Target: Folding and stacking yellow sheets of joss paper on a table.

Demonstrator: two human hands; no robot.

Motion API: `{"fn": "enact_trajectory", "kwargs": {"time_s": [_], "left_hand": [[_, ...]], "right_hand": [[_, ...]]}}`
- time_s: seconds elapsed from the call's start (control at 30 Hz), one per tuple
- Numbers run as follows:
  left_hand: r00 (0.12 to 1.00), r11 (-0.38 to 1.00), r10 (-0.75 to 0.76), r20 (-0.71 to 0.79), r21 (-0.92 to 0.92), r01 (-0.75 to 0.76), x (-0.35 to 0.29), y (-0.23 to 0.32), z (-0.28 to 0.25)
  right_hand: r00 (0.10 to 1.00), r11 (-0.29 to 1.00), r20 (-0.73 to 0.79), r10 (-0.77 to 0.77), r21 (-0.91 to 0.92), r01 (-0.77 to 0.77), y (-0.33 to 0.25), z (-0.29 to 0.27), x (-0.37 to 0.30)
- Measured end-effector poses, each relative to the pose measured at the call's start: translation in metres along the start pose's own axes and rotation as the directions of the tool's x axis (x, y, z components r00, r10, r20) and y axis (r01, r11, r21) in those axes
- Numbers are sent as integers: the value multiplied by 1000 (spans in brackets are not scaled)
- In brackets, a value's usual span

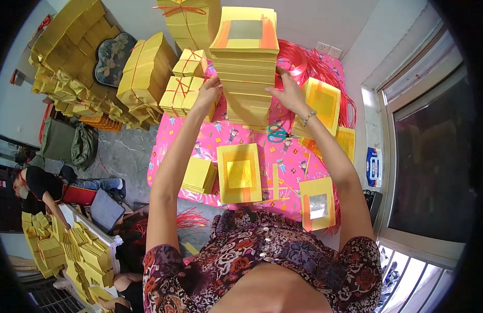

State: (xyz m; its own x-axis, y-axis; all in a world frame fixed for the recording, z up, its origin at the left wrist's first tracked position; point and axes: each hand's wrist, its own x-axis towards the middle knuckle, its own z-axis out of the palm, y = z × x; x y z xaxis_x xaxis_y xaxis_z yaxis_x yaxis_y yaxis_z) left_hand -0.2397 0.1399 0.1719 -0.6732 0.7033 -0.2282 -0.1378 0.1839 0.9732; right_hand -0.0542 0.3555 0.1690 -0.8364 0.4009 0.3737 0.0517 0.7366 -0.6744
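A tall stack of yellow paper sheets (245, 68), its top sheet bearing a grey square flanked by orange stripes, stands on the table with a pink patterned cloth (288, 156). My left hand (207, 94) presses against the stack's left side and my right hand (289, 93) presses against its right side, a bead bracelet on that wrist. Both arms reach forward from below. Teal-handled scissors (276, 134) lie just in front of the stack.
Smaller yellow stacks lie on the cloth: one with a gold square (239, 173), a plain one (198, 175), one with a silver square (317, 203). Tied yellow bundles (185, 86) and red strings (304, 60) sit behind. A person (40, 185) works at lower left.
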Motion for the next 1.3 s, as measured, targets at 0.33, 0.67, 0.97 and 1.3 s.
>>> {"fn": "enact_trajectory", "kwargs": {"time_s": [0.33, 0.67, 0.97, 1.3], "left_hand": [[980, 981, -137, 146, -120, 155, 17, -56, -10], [983, 978, -176, 45, -104, 180, 14, -66, 1], [973, 980, 198, -117, 6, -198, 13, -80, 10], [984, 986, 113, -141, 139, -93, 1, -61, 15]], "right_hand": [[994, 996, 65, 84, 3, -85, 28, 32, -15], [988, 986, 7, 156, 61, -156, 16, 35, -19], [994, 991, -32, 104, -87, -107, 7, 27, -18], [993, 993, 8, 114, -39, -114, 13, 28, -20]]}}
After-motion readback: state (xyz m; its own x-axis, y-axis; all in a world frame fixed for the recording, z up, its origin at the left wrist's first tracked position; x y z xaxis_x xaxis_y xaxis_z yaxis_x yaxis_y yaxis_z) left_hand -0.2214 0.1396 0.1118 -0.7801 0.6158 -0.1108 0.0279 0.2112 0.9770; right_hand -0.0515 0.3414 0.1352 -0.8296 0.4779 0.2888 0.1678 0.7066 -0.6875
